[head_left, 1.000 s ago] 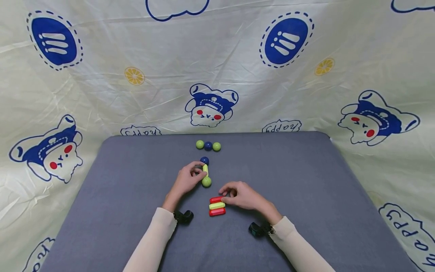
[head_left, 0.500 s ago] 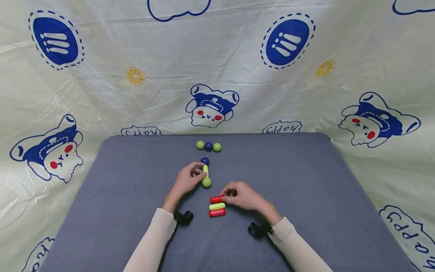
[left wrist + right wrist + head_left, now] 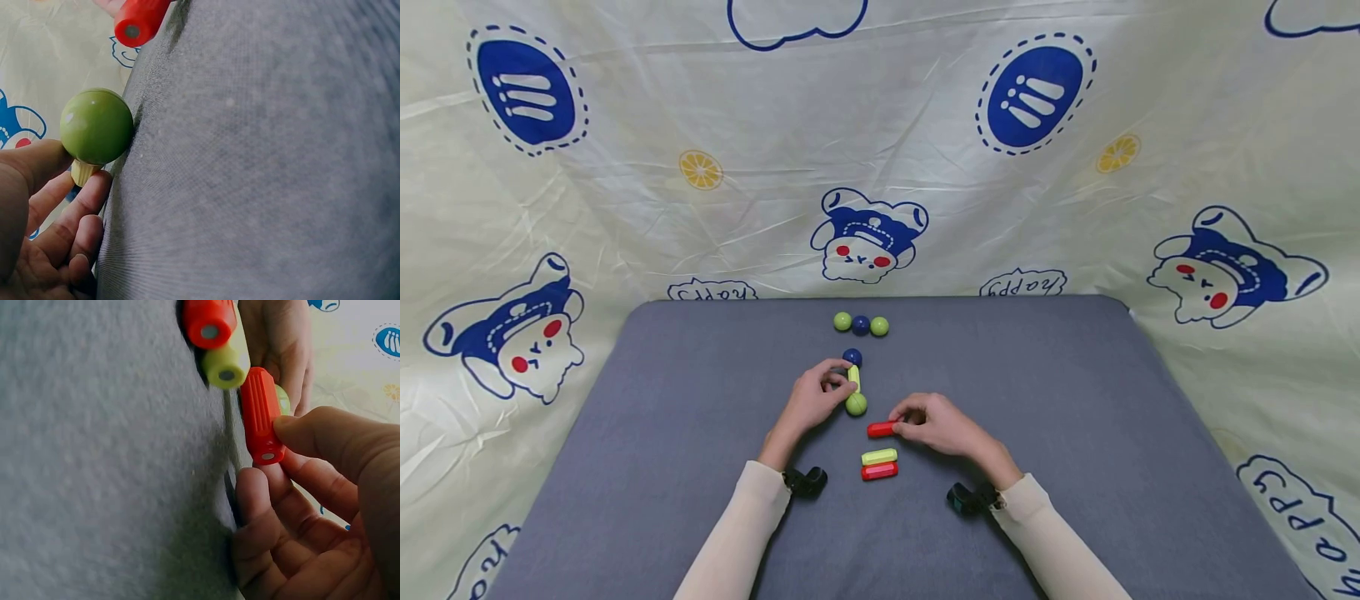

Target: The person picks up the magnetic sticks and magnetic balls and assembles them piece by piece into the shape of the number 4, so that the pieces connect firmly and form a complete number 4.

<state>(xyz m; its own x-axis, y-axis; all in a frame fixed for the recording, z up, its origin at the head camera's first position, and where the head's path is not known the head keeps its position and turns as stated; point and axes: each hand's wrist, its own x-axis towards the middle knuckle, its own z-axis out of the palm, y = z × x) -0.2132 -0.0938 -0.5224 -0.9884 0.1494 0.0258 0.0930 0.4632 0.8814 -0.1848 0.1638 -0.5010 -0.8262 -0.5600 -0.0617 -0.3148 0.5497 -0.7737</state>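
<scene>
Red rod (image 3: 880,429) sits narrowly pinched in your right hand (image 3: 937,423), near the closest green ball (image 3: 856,405); your left hand (image 3: 813,393) pinches the yellow rod (image 3: 853,378) touching that ball. Loosening either grip could let that rod roll askew.

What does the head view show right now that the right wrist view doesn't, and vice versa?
Only the head view shows the far row of three balls, the blue ball nearer in and the held yellow rod. Only the right wrist view shows grey discs in the rod ends. Both show the left hand, the right hand pinching a red rod, the loose yellow rod, the second red rod beside it and the near green ball, a sliver in the wrist view.
</scene>
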